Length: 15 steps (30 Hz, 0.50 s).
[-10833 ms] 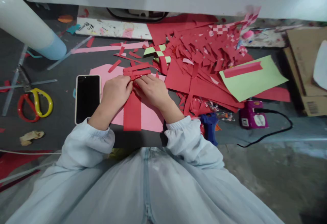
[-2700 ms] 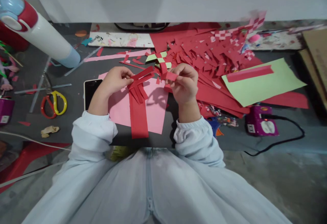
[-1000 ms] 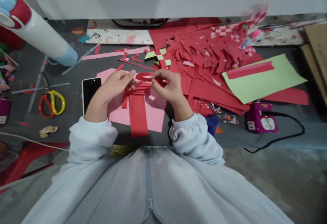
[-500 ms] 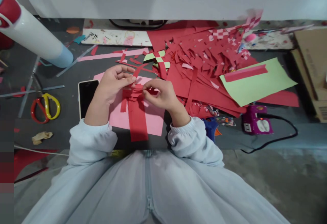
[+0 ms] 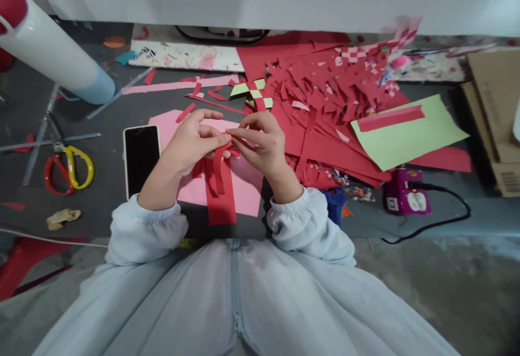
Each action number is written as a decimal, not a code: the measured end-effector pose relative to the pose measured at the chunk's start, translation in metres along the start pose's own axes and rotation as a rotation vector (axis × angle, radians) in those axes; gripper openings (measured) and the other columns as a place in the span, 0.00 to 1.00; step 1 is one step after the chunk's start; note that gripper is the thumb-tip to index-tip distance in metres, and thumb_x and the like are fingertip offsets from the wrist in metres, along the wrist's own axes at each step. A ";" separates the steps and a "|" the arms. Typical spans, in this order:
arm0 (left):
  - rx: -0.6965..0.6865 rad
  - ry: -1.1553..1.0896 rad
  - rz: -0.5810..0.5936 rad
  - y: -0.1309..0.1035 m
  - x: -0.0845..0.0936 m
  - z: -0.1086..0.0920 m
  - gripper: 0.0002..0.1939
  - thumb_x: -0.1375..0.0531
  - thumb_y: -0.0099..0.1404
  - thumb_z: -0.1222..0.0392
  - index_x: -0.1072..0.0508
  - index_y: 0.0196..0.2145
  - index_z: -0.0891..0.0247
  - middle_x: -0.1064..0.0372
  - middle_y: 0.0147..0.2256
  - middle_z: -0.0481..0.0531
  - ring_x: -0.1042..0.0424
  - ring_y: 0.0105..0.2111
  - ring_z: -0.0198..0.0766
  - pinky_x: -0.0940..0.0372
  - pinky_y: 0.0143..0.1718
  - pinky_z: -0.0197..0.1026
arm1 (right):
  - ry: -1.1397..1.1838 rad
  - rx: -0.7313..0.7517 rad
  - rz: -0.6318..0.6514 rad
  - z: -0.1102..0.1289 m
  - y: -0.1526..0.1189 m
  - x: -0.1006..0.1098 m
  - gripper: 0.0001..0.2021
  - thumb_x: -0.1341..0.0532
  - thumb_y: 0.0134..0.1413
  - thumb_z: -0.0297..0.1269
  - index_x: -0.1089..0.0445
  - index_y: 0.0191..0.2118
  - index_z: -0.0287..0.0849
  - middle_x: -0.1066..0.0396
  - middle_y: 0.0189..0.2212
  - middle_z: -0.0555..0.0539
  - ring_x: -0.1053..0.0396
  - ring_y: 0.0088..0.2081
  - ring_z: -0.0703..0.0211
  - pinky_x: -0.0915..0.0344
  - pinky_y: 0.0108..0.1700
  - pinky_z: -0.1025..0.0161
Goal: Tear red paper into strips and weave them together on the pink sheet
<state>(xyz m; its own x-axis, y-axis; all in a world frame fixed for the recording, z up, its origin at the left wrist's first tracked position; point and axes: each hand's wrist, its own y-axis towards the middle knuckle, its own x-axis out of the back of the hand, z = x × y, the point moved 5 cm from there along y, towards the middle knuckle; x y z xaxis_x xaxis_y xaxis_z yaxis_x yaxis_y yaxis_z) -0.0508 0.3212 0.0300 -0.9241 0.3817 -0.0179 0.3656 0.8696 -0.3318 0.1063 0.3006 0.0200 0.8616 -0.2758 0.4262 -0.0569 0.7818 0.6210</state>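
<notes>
My left hand [image 5: 184, 142] pinches a narrow red paper strip [image 5: 219, 174] between thumb and fingers; the strip curls and hangs toward me. The fingertips of my right hand [image 5: 266, 144] are closed on the same strip and meet those of the left hand. Below both hands lies a pink paper sheet [image 5: 248, 191] with a wider red paper piece [image 5: 221, 212] on it, reaching past its near edge. My fingers partly hide the far part of the red pieces. Beside my left forearm lies a phone [image 5: 141, 155] with a dark screen.
Scissors [image 5: 69, 169] with red and yellow handles and a white bottle [image 5: 60, 41] are at left. Red paper scraps [image 5: 320, 96] are piled at right, beside a green sheet [image 5: 410, 139]. Further right are a purple box [image 5: 408, 193] with a black cable and some cardboard [image 5: 495, 101].
My hands have come together, the left moving right. The narrow red strip, upright at my left fingertips before, now hangs down toward me between both hands.
</notes>
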 end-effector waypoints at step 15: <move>-0.411 1.128 -0.086 0.016 0.018 0.012 0.13 0.42 0.65 0.61 0.21 0.45 0.63 0.32 0.45 0.61 0.37 0.52 0.56 0.40 0.55 0.59 | 0.472 -0.557 -0.124 -0.049 -0.005 -0.004 0.11 0.26 0.42 0.46 0.22 0.31 0.47 0.24 0.26 0.52 0.30 0.26 0.64 0.33 0.28 0.65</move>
<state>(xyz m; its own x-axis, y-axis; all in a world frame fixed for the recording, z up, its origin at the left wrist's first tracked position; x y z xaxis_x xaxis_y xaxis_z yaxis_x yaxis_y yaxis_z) -0.0625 0.3384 0.0129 -0.4049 0.1987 0.8925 0.5053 0.8621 0.0374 0.1282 0.3248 -0.0168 0.9775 -0.2085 -0.0318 0.2108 0.9632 0.1667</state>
